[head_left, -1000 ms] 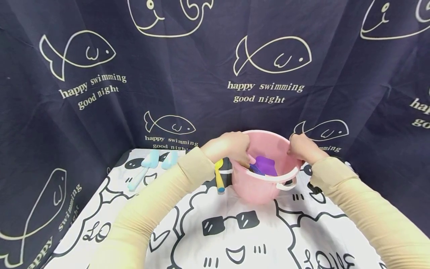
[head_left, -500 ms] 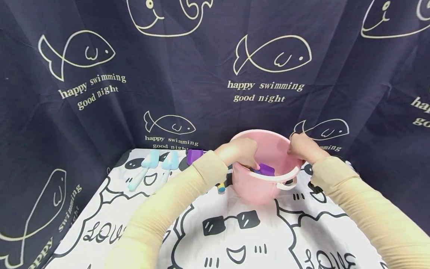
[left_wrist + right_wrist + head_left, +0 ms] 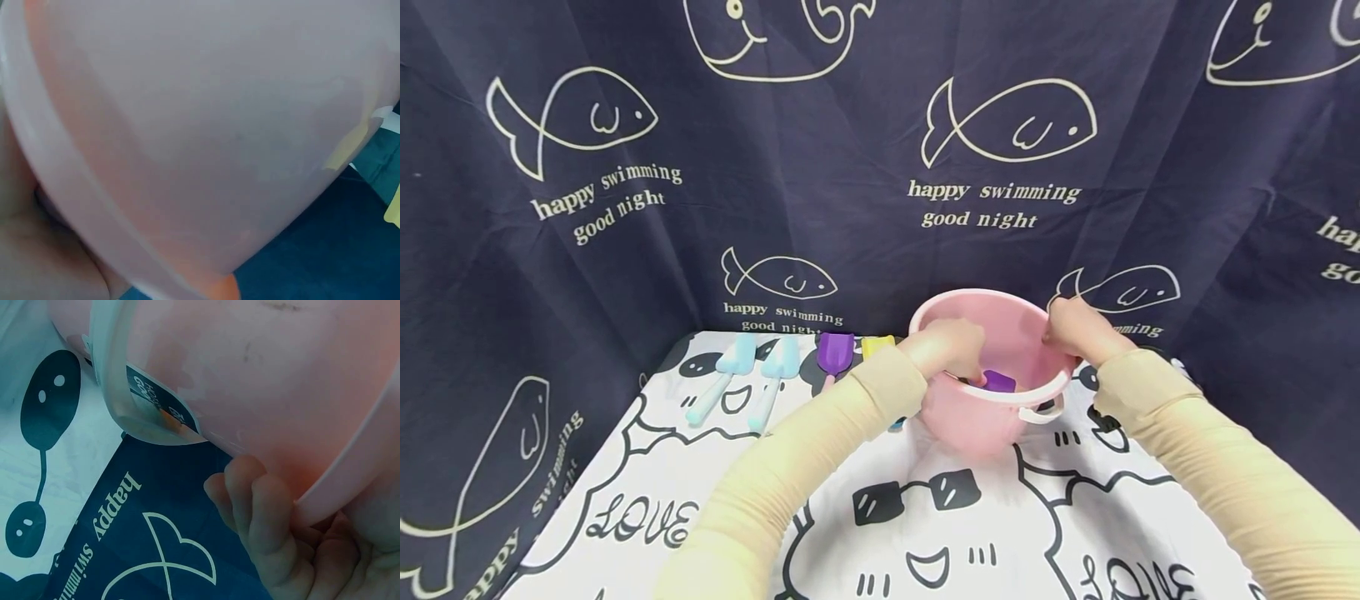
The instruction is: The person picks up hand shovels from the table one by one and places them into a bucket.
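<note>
A pink bucket [image 3: 970,429] stands on the cloth-covered surface, its mouth tipped toward me. My left hand [image 3: 955,346] reaches inside over the near left rim. Beside its fingers lies a purple toy shovel's blade [image 3: 998,381]; the fingertips are hidden, so I cannot tell whether they hold it. In the left wrist view, the bucket wall [image 3: 219,125] covers most of that hand [image 3: 50,256]. My right hand [image 3: 1078,329] grips the bucket's right rim. The right wrist view shows its fingers [image 3: 269,512] curled against the bucket's outside.
Left of the bucket lie two light-blue shovels, one a leftmost shovel [image 3: 737,354], plus a purple shovel [image 3: 836,352] and a yellow shovel [image 3: 877,344], partly behind my left sleeve. The bucket's white handle [image 3: 1041,414] hangs in front. A dark fish-print curtain [image 3: 820,167] rises directly behind.
My left hand has moved right and deeper into the bucket. The purple blade inside now sits lower, and a dark-blue piece is hidden. My right hand keeps its grip on the rim.
</note>
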Demonstrator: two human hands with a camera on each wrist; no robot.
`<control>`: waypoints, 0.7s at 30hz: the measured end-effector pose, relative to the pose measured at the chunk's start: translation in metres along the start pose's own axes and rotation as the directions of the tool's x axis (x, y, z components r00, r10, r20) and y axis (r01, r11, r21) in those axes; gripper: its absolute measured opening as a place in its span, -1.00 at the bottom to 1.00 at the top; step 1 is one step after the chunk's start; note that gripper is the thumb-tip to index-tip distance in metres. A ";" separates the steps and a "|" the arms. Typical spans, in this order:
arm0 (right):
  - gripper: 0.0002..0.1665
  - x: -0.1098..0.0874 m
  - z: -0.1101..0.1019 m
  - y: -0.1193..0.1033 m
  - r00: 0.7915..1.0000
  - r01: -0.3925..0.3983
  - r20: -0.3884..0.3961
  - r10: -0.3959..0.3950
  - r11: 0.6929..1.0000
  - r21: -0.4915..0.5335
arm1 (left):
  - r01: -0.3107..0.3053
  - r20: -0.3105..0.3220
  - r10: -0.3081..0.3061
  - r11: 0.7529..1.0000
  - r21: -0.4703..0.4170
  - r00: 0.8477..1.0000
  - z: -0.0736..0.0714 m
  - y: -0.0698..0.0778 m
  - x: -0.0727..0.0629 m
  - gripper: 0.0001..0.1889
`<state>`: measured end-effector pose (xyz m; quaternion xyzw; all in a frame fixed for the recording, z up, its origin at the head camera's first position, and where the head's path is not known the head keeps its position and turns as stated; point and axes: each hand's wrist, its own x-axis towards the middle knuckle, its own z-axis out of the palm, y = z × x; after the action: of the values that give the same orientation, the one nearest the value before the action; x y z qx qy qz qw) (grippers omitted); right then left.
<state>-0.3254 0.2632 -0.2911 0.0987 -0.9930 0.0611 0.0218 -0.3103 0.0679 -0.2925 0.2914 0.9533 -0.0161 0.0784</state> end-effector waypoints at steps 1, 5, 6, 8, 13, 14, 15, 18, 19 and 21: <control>-0.80 0.000 0.000 0.000 1.000 0.002 -0.001 -0.002 1.000 0.001 | 0.010 0.001 -0.010 1.000 -0.004 1.000 0.001 0.000 0.001 -0.68; -0.79 0.001 0.000 -0.001 1.000 -0.003 0.004 0.003 1.000 0.000 | 0.039 0.007 -0.039 0.999 -0.011 0.999 0.006 -0.002 0.003 -0.65; -0.78 0.001 0.000 -0.001 1.000 -0.007 0.005 0.007 1.000 -0.001 | 0.046 0.007 -0.046 0.999 -0.014 0.999 0.007 -0.002 0.003 -0.65; -0.77 0.001 0.000 -0.001 1.000 -0.008 0.009 0.008 1.000 -0.007 | 0.053 0.008 -0.053 0.998 -0.019 0.999 0.008 -0.001 0.004 -0.66; -0.75 0.002 0.000 -0.001 1.000 -0.019 0.022 0.019 1.000 -0.011 | 0.054 0.013 -0.054 0.998 -0.018 0.998 0.011 0.003 0.006 -0.74; -0.75 0.002 0.000 -0.002 0.999 -0.028 0.030 0.028 1.000 -0.005 | 0.051 0.015 -0.050 0.999 -0.016 0.999 0.012 0.004 0.006 -0.76; -0.74 0.002 0.000 -0.002 0.999 -0.037 0.036 0.037 0.999 -0.001 | 0.050 0.016 -0.050 0.999 -0.014 0.999 0.012 0.005 0.006 -0.78; -0.73 0.002 0.000 -0.002 0.997 -0.056 0.047 0.056 0.998 0.012 | 0.056 0.017 -0.056 0.998 -0.009 0.998 0.014 0.008 0.007 -0.81; -0.72 0.002 0.000 -0.002 0.997 -0.060 0.047 0.059 0.998 0.014 | 0.059 0.014 -0.059 0.998 -0.009 0.998 0.015 0.009 0.006 -0.81; -0.73 0.002 0.000 -0.002 0.997 -0.064 0.047 0.063 0.998 0.017 | 0.068 0.008 -0.068 0.998 -0.003 0.998 0.016 0.011 0.007 -0.83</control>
<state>-0.3265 0.2604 -0.2910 0.0688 -0.9952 0.0688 -0.0041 -0.3077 0.0794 -0.3095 0.2587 0.9623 -0.0185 0.0817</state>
